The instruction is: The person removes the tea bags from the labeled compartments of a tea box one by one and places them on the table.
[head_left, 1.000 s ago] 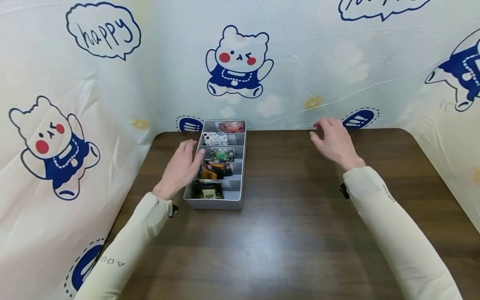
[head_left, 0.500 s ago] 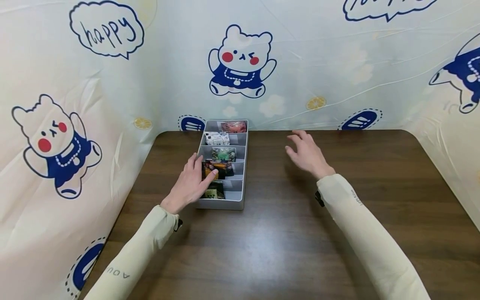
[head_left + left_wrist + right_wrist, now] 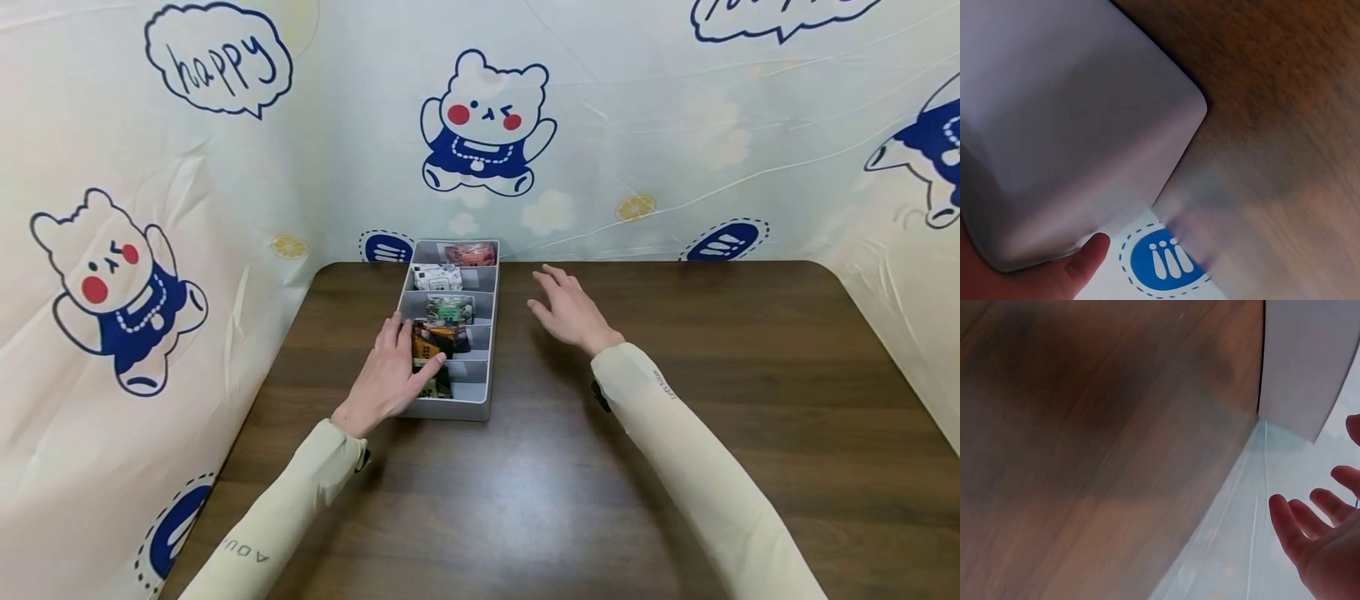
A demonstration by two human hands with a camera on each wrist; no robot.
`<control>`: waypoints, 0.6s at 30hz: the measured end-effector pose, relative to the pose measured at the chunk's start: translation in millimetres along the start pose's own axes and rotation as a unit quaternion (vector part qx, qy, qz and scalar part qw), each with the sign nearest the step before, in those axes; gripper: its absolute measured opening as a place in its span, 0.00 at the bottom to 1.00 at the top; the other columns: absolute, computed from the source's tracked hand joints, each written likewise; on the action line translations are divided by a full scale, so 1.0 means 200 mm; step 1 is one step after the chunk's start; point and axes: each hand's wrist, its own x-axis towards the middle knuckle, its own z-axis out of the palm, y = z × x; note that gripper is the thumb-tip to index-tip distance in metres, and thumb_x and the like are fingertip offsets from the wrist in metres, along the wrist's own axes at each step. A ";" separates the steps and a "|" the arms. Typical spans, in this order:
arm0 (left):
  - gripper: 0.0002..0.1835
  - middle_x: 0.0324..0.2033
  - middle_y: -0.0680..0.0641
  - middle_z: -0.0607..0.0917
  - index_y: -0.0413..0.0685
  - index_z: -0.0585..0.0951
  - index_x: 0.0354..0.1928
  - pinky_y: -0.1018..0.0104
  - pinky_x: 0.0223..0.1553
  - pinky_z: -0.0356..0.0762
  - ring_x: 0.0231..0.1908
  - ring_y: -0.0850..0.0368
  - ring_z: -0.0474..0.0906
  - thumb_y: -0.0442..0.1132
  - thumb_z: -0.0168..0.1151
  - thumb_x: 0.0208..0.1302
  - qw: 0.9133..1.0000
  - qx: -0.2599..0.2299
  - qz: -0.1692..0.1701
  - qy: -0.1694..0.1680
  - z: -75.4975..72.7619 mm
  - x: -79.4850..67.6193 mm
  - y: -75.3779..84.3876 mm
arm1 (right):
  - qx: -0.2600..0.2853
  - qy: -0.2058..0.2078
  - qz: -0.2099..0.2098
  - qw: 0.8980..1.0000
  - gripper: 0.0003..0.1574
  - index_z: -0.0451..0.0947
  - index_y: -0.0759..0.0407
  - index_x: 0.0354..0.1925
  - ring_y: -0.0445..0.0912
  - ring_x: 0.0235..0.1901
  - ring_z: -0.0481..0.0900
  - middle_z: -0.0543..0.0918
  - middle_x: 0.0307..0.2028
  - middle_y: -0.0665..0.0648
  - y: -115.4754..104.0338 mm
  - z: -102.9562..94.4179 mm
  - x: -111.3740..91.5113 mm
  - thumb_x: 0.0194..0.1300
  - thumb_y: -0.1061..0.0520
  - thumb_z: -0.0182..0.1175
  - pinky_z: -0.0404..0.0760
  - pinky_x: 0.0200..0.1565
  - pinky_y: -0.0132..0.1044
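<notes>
Grey and divided into five compartments, the tray point(image 3: 448, 409) stands lengthwise at the far left part of the table, between the two hands. From far to near its compartments hold a red packet point(image 3: 472, 253), a white packet point(image 3: 437, 277), a green packet point(image 3: 450, 309), orange-and-black packets point(image 3: 442, 338) and a dark packet point(image 3: 442, 385). The left hand point(image 3: 381, 379) lies at the tray's left long side, fingers loosely extended and thumb reaching over the nearer compartments; it grasps no packet, and its contact with the rim is hard to judge. The right hand point(image 3: 572, 312) is off the tray's right side, apart from it, relaxed and holding nothing. Pale sleeves point(image 3: 690, 450) cover both arms. Around these spreads the brown wood-grain table point(image 3: 525, 508), backed by a bear-printed cloth point(image 3: 637, 125).
</notes>
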 end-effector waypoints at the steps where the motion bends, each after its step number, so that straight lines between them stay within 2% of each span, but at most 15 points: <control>1: 0.52 0.74 0.32 0.46 0.32 0.54 0.72 0.41 0.70 0.54 0.73 0.34 0.45 0.73 0.40 0.64 1.000 0.002 -0.001 -0.002 0.00 0.00 0.00 | 0.003 0.000 -0.002 1.000 0.35 0.60 0.61 0.71 0.58 0.70 0.58 0.56 0.73 0.63 -0.02 0.01 0.01 0.72 0.48 0.52 0.63 0.67 0.53; 9: 0.54 0.75 0.33 0.44 0.32 0.53 0.73 0.42 0.70 0.52 0.74 0.35 0.43 0.74 0.40 0.63 1.000 0.006 -0.007 -0.006 0.00 0.00 0.00 | 0.008 0.028 -0.016 0.999 0.25 0.71 0.58 0.62 0.54 0.60 0.66 0.72 0.60 0.58 -0.15 0.08 0.07 0.71 0.51 0.53 0.69 0.61 0.48; 13: 0.54 0.75 0.33 0.45 0.32 0.53 0.73 0.42 0.70 0.52 0.74 0.35 0.43 0.73 0.40 0.64 1.000 0.011 -0.005 -0.005 0.00 -0.01 0.00 | 0.003 0.037 -0.029 0.999 0.21 0.73 0.57 0.59 0.53 0.55 0.68 0.75 0.57 0.57 -0.22 0.11 0.09 0.71 0.52 0.54 0.70 0.58 0.49; 18: 0.53 0.75 0.33 0.46 0.31 0.54 0.72 0.42 0.70 0.52 0.74 0.35 0.43 0.73 0.40 0.64 1.000 0.014 -0.004 -0.003 0.00 -0.01 0.01 | 0.000 0.022 -0.031 0.999 0.21 0.74 0.56 0.58 0.52 0.53 0.68 0.77 0.55 0.55 -0.28 0.15 0.10 0.71 0.51 0.54 0.69 0.56 0.49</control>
